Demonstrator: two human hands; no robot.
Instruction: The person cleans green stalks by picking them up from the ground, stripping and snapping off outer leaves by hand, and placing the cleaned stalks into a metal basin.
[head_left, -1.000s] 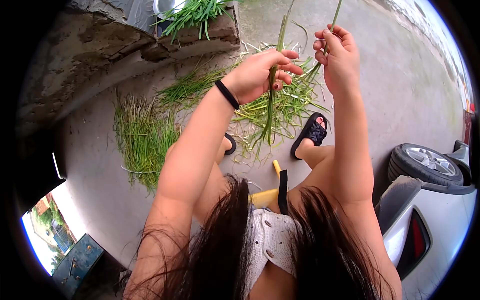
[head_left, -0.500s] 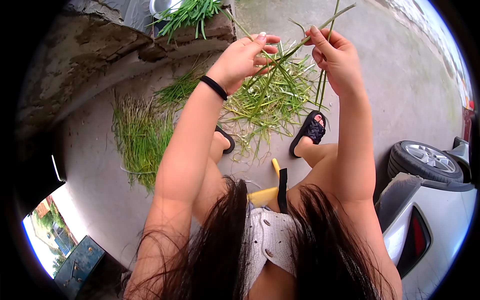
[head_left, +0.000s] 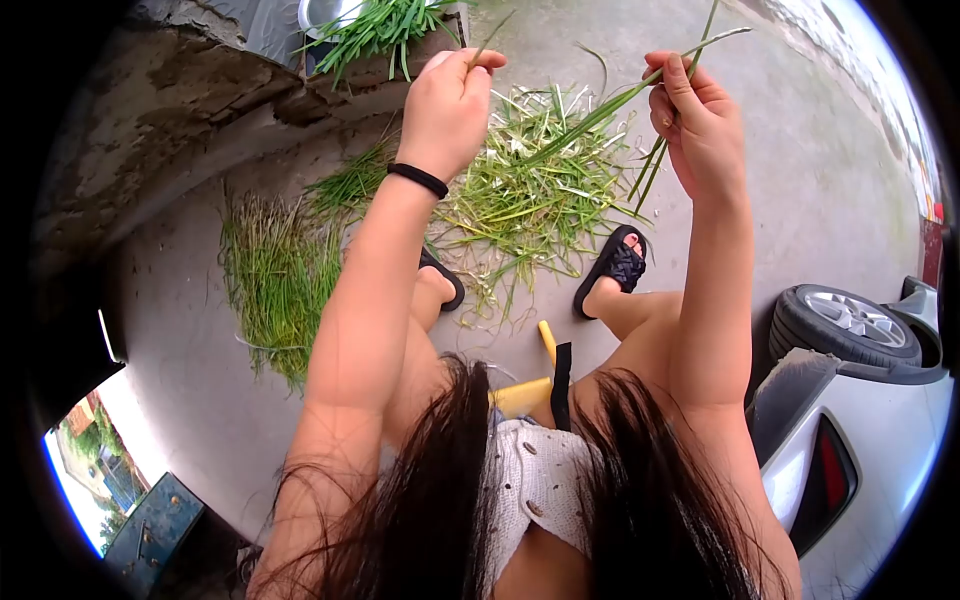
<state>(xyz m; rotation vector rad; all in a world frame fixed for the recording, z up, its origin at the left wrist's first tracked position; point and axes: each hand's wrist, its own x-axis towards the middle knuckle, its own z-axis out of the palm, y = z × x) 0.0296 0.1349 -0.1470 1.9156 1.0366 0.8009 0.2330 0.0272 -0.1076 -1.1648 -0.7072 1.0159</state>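
Note:
My right hand (head_left: 702, 125) pinches a few long garlic chives (head_left: 600, 117) between thumb and fingers. Their pale ends point up and to the right, and green leaves hang down to the left and below. Farther left, my left hand (head_left: 445, 115), with a black band on its wrist, is closed on a thin chive leaf (head_left: 490, 38) that sticks up past the fingers. Under the hands, a loose heap of green and whitish chive scraps (head_left: 540, 195) covers the ground. Left of it lies a thick bundle of chives (head_left: 280, 285) with brownish ends.
On the stone ledge (head_left: 290, 95) at upper left, bright green chives (head_left: 385, 38) lie by a shiny bowl (head_left: 318, 14). Something yellow, seat-like (head_left: 522, 398), shows between my thighs. A car wheel (head_left: 845, 325) lies atop a silver car part (head_left: 885, 460) at right.
My hands have drawn apart, the left moving left and the right slightly right. A leaf has come away in my left hand, while the other chives stay in my right.

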